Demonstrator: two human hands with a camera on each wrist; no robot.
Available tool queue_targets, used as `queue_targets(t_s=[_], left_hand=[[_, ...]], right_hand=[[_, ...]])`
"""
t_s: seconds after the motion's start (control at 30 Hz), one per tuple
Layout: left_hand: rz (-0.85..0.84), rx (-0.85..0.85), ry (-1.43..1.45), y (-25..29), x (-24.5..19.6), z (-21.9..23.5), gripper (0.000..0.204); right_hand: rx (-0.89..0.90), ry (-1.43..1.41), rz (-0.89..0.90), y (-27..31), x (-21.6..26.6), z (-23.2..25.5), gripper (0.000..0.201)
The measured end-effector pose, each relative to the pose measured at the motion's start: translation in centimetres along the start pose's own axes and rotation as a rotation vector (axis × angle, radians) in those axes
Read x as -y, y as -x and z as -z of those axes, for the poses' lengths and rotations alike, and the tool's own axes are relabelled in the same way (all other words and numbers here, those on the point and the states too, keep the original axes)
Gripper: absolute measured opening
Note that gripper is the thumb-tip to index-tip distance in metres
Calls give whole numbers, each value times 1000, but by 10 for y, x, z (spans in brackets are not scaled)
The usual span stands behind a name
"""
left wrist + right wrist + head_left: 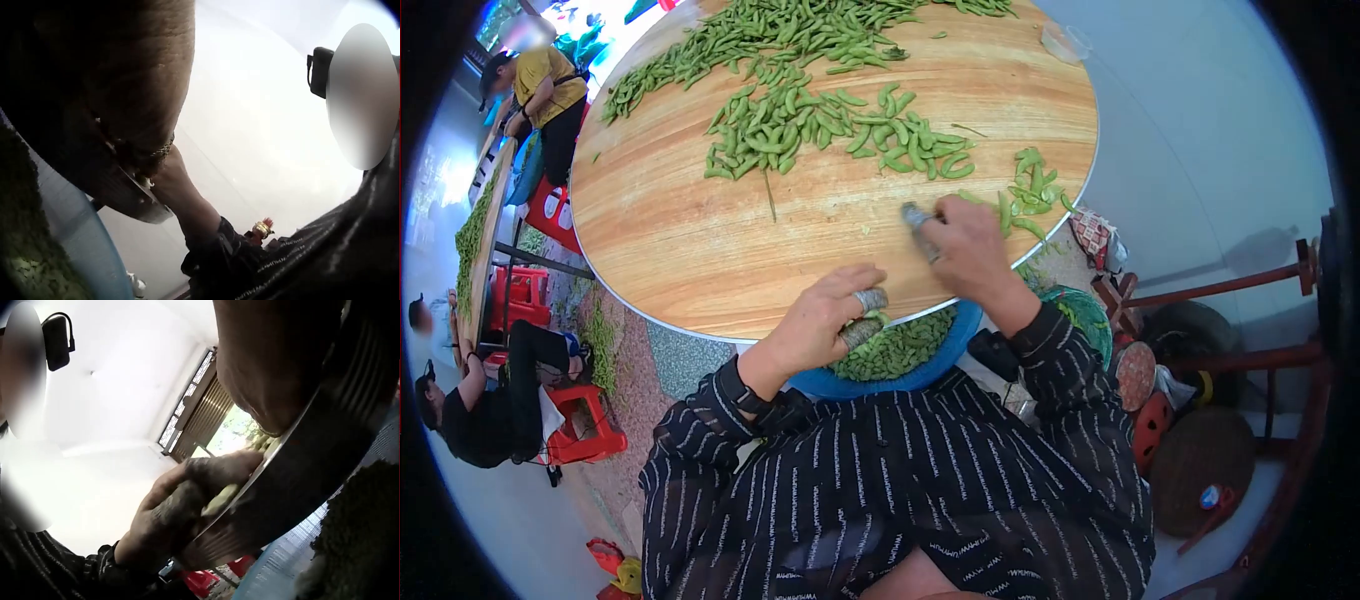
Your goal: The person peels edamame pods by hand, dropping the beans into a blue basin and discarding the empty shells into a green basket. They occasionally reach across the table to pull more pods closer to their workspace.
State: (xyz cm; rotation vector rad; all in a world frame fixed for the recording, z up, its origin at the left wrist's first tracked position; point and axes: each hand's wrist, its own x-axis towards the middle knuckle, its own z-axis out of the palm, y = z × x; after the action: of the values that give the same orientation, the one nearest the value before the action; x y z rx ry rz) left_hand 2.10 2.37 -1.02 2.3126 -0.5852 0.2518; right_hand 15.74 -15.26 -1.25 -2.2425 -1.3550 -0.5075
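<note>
Green bean pods (785, 125) lie in heaps on the round wooden table (670, 240). At the table's near edge the left hand (825, 312), with grey wrapping on its thumb and a finger, pinches a green pod; the right wrist view shows this pod (220, 500) beside the wrapped thumb. The right hand (972, 250), also wrapped at the fingertips, is over the tabletop to the right, its fingers bent; whether it holds anything is hidden. Below the edge, a blue basket (967, 325) holds shelled green beans (910, 348).
Loose pods (1032, 190) lie by the table's right edge. A green basket (1090, 310), a tyre (1200, 340) and a round stool (1203, 470) stand at right. At left, people sit by another table (488, 235) with red stools (585, 425).
</note>
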Motion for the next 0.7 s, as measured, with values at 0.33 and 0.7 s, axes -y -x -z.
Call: queue_targets(t_s=[0.33,0.7], left_hand=[[-73,179,194,12,-26,19,20],[130,-302,-178,-94,49,77,25]], right_hand=[[45,478,-635,86,-100,90,24],[78,136,-156,17,-87,14,21]])
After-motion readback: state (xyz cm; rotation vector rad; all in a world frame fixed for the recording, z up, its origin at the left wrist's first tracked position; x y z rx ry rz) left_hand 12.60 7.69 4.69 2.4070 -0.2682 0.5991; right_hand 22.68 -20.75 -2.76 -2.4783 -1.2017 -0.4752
